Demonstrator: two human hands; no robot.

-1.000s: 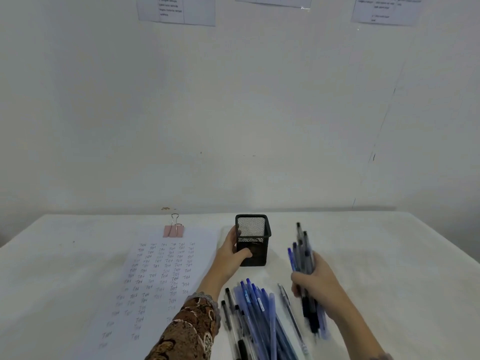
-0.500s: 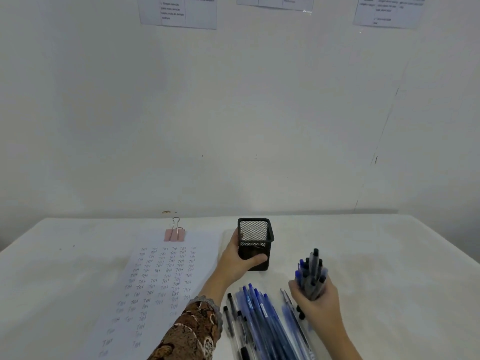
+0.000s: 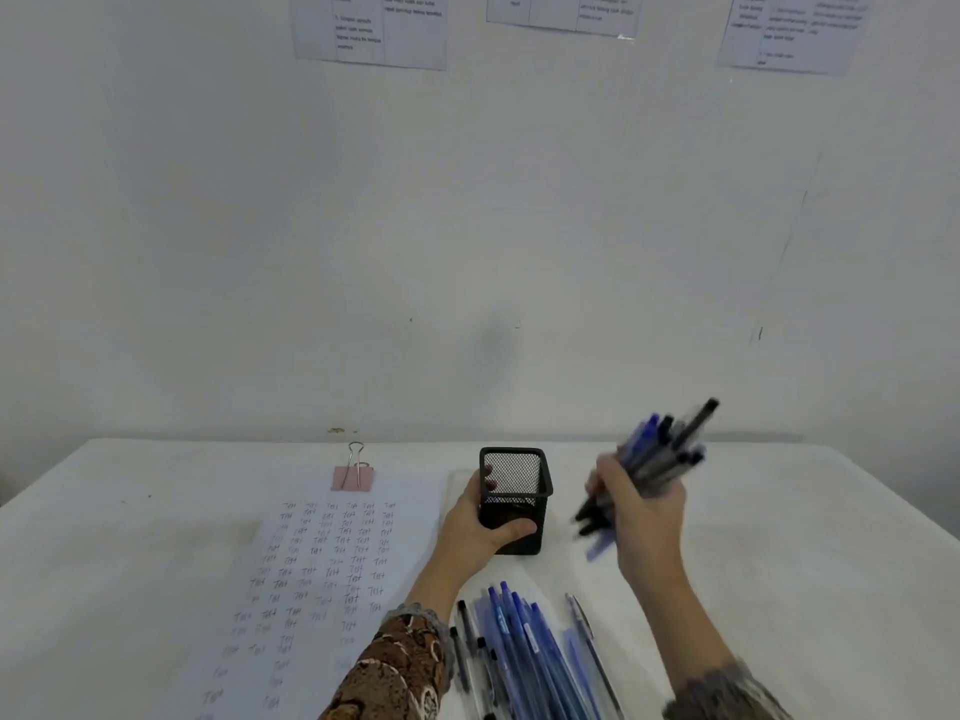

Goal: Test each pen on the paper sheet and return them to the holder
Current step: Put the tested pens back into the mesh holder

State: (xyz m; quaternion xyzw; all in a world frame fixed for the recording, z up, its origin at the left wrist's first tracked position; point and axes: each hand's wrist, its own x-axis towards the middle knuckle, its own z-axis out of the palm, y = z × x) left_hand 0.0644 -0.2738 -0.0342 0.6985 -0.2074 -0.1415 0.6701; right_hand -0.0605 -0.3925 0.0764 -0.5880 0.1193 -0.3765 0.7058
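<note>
Flanking the holder [image 3: 514,506]: paper sheet [image 3: 322,563], loose pens [image 3: 524,652].

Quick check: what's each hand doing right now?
Left hand: grips the black mesh pen holder on the table.
Right hand: grips a bundle of pens, raised beside the holder.

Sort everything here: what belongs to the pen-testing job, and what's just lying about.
Job: mesh holder, gripped by the left hand; pen bundle, held by the right hand; loose pens; scribbled paper sheet.
Lying about: pink binder clip at the sheet's top; printed wall notices.
</note>
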